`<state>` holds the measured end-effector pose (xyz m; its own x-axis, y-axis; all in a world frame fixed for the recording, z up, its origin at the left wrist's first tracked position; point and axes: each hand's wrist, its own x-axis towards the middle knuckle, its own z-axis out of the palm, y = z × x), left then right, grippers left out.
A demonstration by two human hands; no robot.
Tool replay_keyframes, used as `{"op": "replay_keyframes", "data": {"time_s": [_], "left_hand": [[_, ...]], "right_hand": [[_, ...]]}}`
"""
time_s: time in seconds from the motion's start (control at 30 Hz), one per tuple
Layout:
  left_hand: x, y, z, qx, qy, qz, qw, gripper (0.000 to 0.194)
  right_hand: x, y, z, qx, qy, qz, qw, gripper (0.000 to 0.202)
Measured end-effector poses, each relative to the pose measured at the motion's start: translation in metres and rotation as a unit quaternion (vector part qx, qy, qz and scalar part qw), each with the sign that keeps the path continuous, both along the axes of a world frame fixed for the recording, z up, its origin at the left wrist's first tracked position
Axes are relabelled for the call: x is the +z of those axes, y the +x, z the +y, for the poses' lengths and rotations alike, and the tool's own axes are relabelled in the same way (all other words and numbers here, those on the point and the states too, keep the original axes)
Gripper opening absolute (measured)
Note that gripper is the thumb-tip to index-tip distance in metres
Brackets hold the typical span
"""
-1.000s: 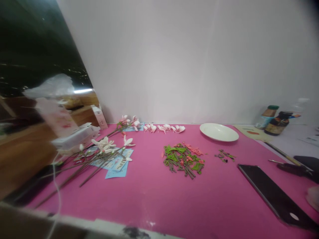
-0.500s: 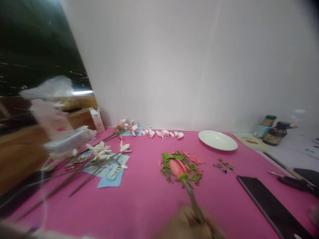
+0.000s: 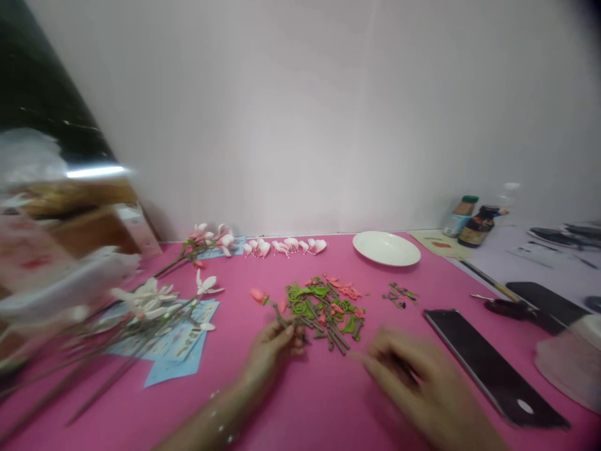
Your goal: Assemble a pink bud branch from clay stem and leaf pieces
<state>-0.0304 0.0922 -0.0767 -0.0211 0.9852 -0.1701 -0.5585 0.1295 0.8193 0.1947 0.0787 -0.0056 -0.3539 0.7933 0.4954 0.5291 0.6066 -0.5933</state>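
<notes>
My left hand (image 3: 280,338) pinches a thin brown flower stem (image 3: 278,313) tipped with a coral-pink bud (image 3: 257,295), just left of the pile. My right hand (image 3: 404,369), smeared by motion, is at the pile's lower right with fingers curled together; whatever is between its fingertips is too small to make out. In front of both hands lies a pile of clay-like pieces: green curls (image 3: 319,292), brown stem pieces (image 3: 334,335) and pink bits (image 3: 345,288). To its right is a smaller cluster of dark and green bits (image 3: 400,294).
White flower stems (image 3: 150,300) lie on blue cards (image 3: 181,366) at left. Pink flowers (image 3: 206,237) and petal pieces (image 3: 286,246) sit along the back, beside a white plate (image 3: 386,248). At right are a black phone (image 3: 488,360), a dark bottle (image 3: 477,227) and a tool (image 3: 511,308).
The view has turned right. Earlier, one hand held a large pink bud on a stem over the pile, close to the camera. Now two hands show, with the bud lower and to the left.
</notes>
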Motion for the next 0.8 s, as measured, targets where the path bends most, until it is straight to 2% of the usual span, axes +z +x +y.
{"op": "replay_keyframes", "data": {"time_s": [0.1, 0.2, 0.3, 0.43, 0.5, 0.57, 0.6, 0.63, 0.7, 0.8], "left_hand": [[-0.010, -0.002, -0.001, -0.005, 0.017, 0.034, 0.999, 0.030], [-0.014, -0.003, -0.004, -0.020, 0.020, 0.071, 0.997, 0.033], [-0.016, -0.005, -0.007, -0.035, -0.002, 0.103, 0.994, 0.043], [-0.018, -0.004, -0.010, -0.039, -0.008, 0.124, 0.992, 0.046], [-0.018, -0.001, -0.012, -0.042, -0.008, 0.116, 0.992, 0.047], [-0.017, 0.001, -0.013, -0.048, -0.009, 0.108, 0.993, 0.047], [-0.016, 0.001, -0.014, -0.050, -0.010, 0.105, 0.993, 0.046], [-0.015, 0.002, -0.014, -0.053, -0.011, 0.104, 0.993, 0.045], [-0.013, 0.003, -0.015, -0.051, -0.016, 0.101, 0.993, 0.044], [-0.013, 0.003, -0.016, -0.050, -0.020, 0.096, 0.994, 0.039]], "right_hand": [[-0.016, -0.013, 0.047, -0.090, -0.150, -0.090, 0.980, 0.018], [-0.030, -0.020, 0.079, -0.123, -0.200, -0.077, 0.969, 0.015], [-0.036, -0.023, 0.090, -0.111, -0.246, -0.020, 0.963, 0.007], [-0.038, -0.026, 0.085, -0.052, -0.326, 0.090, 0.940, 0.031], [-0.041, -0.026, 0.082, 0.010, -0.396, 0.200, 0.896, 0.035], [-0.045, -0.027, 0.079, 0.071, -0.474, 0.343, 0.808, 0.038], [-0.047, -0.027, 0.079, 0.089, -0.503, 0.402, 0.760, 0.039], [-0.049, -0.027, 0.078, 0.095, -0.523, 0.439, 0.724, 0.040], [-0.051, -0.027, 0.077, 0.080, -0.540, 0.453, 0.705, 0.037], [-0.051, -0.028, 0.076, 0.056, -0.548, 0.438, 0.710, 0.031]]}}
